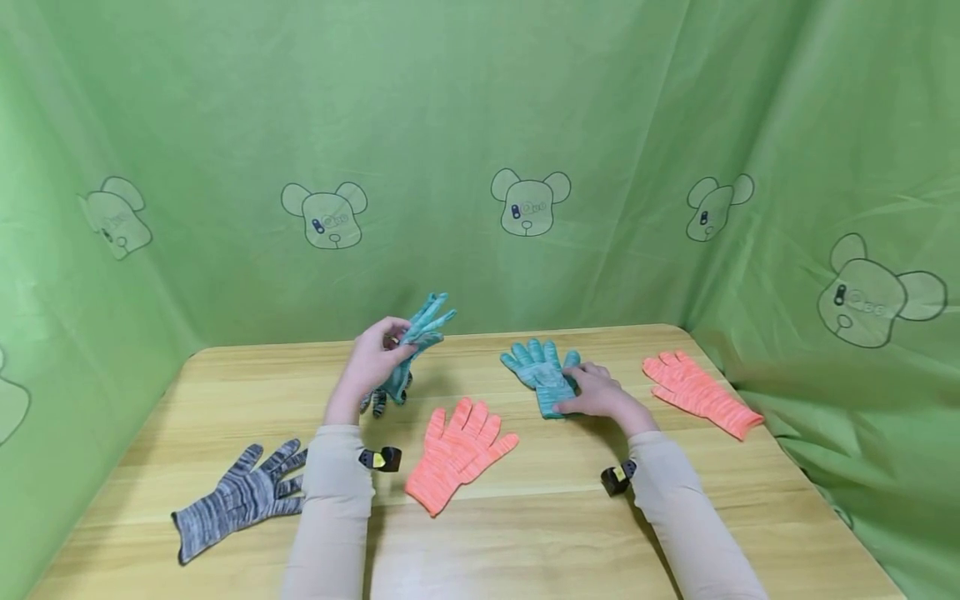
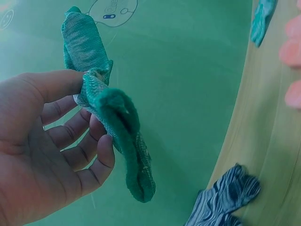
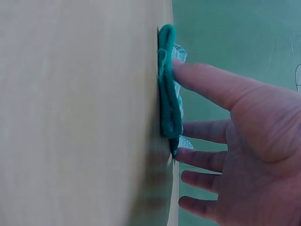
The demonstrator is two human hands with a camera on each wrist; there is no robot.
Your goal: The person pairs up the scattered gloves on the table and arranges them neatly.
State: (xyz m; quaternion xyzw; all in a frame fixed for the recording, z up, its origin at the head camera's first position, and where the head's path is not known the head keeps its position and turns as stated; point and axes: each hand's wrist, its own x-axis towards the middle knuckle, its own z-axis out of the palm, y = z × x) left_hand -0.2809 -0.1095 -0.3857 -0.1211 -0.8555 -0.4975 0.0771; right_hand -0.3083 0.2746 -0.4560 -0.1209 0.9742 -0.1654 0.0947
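Note:
My left hand (image 1: 377, 357) pinches a teal knit glove (image 1: 427, 321) between thumb and fingers, raised above the table's far side. In the left wrist view that teal glove (image 2: 87, 47) hangs with its cuff opening downward. Behind it, a black-and-grey striped glove (image 1: 378, 405) is mostly hidden. A second teal glove (image 1: 536, 371) lies flat on the table, fingers pointing away. My right hand (image 1: 597, 392) touches its cuff end; in the right wrist view the thumb rests on the teal cuff (image 3: 170, 103), with the other fingers extended beside it.
On the wooden table (image 1: 570, 533), an orange glove (image 1: 457, 454) lies between my forearms. Another orange glove (image 1: 701, 393) is at the right edge. A grey striped glove (image 1: 240, 496) lies at left, partly behind my left sleeve. Green curtain (image 1: 450, 100) surrounds the table's back and sides.

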